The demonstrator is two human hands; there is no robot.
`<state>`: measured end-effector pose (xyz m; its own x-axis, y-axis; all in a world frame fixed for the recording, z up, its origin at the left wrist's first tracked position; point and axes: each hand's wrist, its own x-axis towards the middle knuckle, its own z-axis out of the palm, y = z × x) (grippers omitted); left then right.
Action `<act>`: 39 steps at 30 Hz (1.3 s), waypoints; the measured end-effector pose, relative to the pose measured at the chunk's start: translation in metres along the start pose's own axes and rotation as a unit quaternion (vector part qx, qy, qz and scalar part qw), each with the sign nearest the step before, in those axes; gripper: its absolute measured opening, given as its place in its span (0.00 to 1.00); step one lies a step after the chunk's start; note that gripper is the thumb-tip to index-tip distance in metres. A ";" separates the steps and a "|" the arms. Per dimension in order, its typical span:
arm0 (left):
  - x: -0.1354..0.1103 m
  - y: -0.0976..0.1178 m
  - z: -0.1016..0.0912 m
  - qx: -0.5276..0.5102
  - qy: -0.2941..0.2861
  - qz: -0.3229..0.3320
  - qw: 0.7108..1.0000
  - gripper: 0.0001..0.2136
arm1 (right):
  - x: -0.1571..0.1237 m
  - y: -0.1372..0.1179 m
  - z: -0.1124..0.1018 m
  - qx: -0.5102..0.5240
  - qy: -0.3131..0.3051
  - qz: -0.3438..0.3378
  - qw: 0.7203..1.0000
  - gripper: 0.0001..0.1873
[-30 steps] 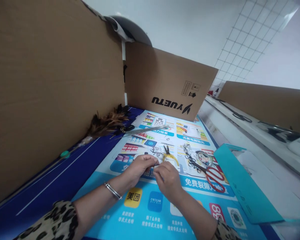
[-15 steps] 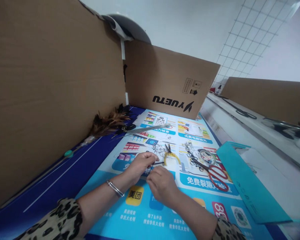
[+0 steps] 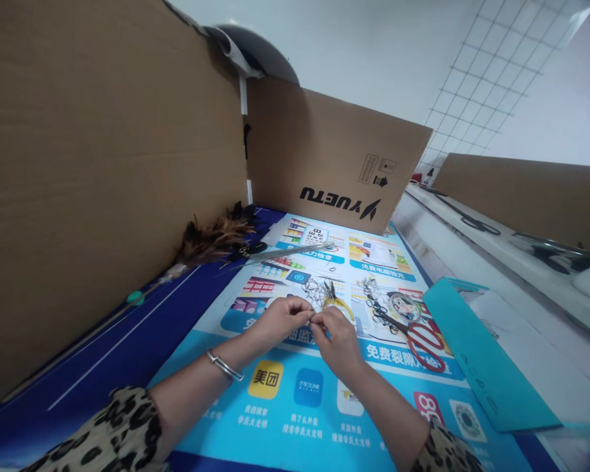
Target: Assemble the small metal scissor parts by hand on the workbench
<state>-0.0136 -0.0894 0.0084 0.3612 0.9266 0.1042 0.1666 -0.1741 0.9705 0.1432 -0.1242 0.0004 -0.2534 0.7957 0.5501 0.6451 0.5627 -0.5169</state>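
My left hand (image 3: 284, 321) and my right hand (image 3: 338, 334) meet fingertip to fingertip above the printed sheet. Both are closed in a pinch; whatever sits between the fingers is too small and covered to name. Just behind them lie yellow-handled pliers (image 3: 345, 307), partly hidden by my right hand, with their jaws spread. A tangle of thin wire pieces (image 3: 313, 290) rests beside the pliers. To the right are red-handled scissors (image 3: 425, 344), a round clear case (image 3: 406, 307) and a string of small dark loops (image 3: 373, 300).
Brown feathers (image 3: 216, 233) lie along the left cardboard wall (image 3: 113, 170). Thin silvery rods (image 3: 295, 251) lie farther back, before the rear cardboard panel (image 3: 334, 157). A teal folder (image 3: 486, 367) borders the right side, near a white ledge (image 3: 535, 269).
My right hand has moved up and forward to meet my left fingertips. The thin dark strand seen between the hands before is now hidden. My left hand has barely shifted.
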 end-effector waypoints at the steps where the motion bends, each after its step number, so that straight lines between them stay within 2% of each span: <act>1: 0.000 0.000 0.000 0.000 0.001 -0.002 1.000 0.08 | 0.000 0.000 0.000 0.001 0.001 -0.002 1.000 0.05; 8: 0.001 -0.004 0.001 0.014 -0.001 -0.001 1.000 0.07 | 0.000 0.000 0.000 -0.015 -0.015 -0.010 1.000 0.07; 13: 0.002 -0.005 0.001 0.076 0.019 0.016 0.997 0.07 | -0.001 0.001 0.001 -0.023 -0.023 -0.016 0.999 0.08; 17: 0.001 -0.004 0.000 0.103 0.013 0.026 0.994 0.07 | -0.002 0.001 0.000 -0.027 -0.020 -0.020 0.999 0.08; 32: 0.001 -0.007 0.000 0.145 0.014 0.055 0.988 0.07 | 0.001 0.000 -0.004 -0.015 0.010 -0.025 1.000 0.06; 39: 0.002 -0.011 0.002 0.152 0.024 0.061 0.986 0.06 | 0.000 0.003 -0.003 -0.026 -0.006 -0.031 0.999 0.06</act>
<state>-0.0133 -0.0866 -0.0028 0.3524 0.9064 0.2329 0.3950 -0.3697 0.8410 0.1474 -0.1232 0.0003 -0.3027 0.7628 0.5715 0.6649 0.5986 -0.4467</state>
